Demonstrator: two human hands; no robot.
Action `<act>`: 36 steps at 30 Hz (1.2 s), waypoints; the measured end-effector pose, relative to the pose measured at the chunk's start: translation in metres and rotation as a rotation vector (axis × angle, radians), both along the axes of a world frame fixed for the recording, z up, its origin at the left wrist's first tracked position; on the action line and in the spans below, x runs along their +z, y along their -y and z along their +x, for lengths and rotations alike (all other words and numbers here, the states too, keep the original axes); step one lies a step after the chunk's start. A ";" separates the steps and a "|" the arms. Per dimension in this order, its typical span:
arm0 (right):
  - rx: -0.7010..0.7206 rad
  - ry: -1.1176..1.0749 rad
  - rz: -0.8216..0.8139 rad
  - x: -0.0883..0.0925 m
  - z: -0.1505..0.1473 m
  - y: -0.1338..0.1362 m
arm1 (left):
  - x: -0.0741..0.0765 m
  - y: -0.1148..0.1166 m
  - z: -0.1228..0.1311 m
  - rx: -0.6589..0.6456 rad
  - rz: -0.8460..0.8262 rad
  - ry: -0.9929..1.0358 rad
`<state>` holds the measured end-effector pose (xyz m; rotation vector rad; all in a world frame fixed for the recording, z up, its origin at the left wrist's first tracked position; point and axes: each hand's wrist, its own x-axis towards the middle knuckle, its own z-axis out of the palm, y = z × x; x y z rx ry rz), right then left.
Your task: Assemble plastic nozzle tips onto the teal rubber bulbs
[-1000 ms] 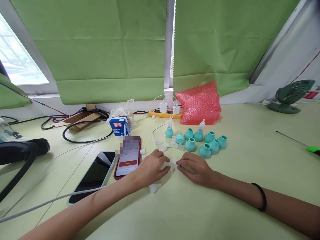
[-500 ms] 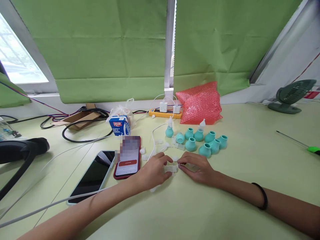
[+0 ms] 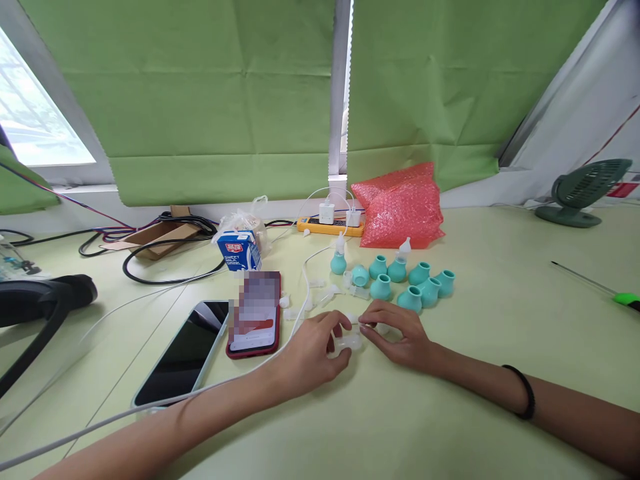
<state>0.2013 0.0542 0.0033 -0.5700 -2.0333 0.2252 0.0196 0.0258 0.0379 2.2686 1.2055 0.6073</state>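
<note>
My left hand [image 3: 313, 350] rests on the pale green table [image 3: 450, 413], its fingers curled round a small clear plastic piece [image 3: 347, 343]. Facing it, my right hand [image 3: 397, 331] pinches the other end of the same piece with thumb and forefinger. Several teal rubber bulbs [image 3: 400, 280] stand in a cluster just beyond my right hand; two of them carry clear nozzles. More small clear parts [image 3: 320, 293] lie scattered behind my left hand.
A red-cased phone [image 3: 255, 313] and a larger dark phone [image 3: 180, 353] lie to the left, with a white cable [image 3: 100, 420] across my left forearm. Milk carton [image 3: 240, 250], pink bubble wrap [image 3: 400, 207], power strip [image 3: 330, 227], fan [image 3: 580, 193] and a green-handled screwdriver [image 3: 600, 290] stand around.
Both hands drew slightly nearer to me and closed together on the clear piece. My left fingers curled round it, and the loose clear part near my left wrist is out of sight.
</note>
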 end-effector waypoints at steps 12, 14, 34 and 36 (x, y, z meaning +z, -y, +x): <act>0.164 0.092 0.009 0.003 -0.001 0.005 | -0.013 0.001 0.002 0.000 -0.025 -0.062; 0.185 0.109 0.029 0.003 -0.002 0.005 | -0.017 0.001 0.003 0.017 -0.008 -0.054; 0.219 0.184 0.018 -0.003 0.000 0.002 | -0.022 0.004 0.003 -0.001 0.051 -0.042; 0.223 0.186 -0.005 -0.002 0.000 0.003 | -0.023 0.004 0.003 -0.004 0.048 -0.040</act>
